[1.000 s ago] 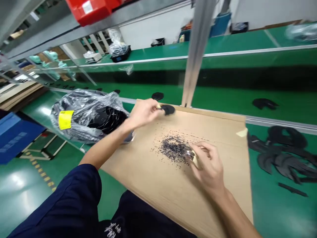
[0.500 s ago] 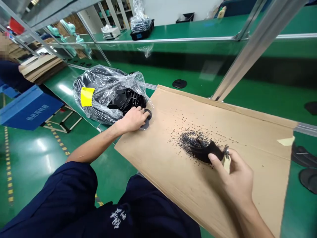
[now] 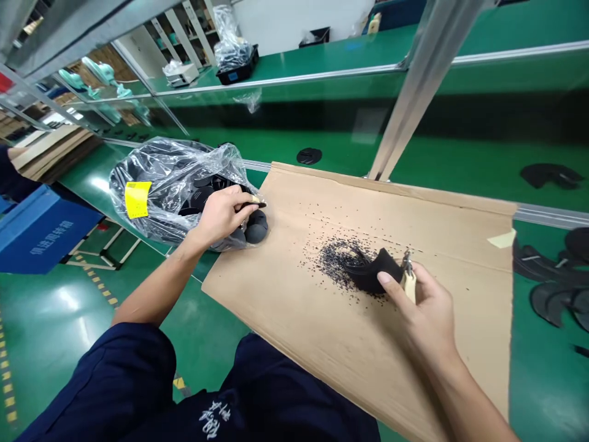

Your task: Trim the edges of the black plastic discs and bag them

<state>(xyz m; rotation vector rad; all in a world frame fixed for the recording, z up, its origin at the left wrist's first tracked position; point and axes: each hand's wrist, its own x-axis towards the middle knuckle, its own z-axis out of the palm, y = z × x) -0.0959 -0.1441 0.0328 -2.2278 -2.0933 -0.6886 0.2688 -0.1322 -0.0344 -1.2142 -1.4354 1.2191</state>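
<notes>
Right hand point(image 3: 421, 316) pinches a black piece point(image 3: 373, 272); left hand point(image 3: 223, 216) grips a slim tool point(image 3: 252, 204).

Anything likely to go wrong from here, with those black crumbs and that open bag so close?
The loose black crumbs on the cardboard sheet could cling to the curved black piece in the right hand or slide off the sheet. The small metal tool sits close to that hand's fingers, so a slip might nick them. Black discs at the plastic bag's mouth, beside the left hand pinching a thin dark item, might tumble onto the sheet.
</notes>
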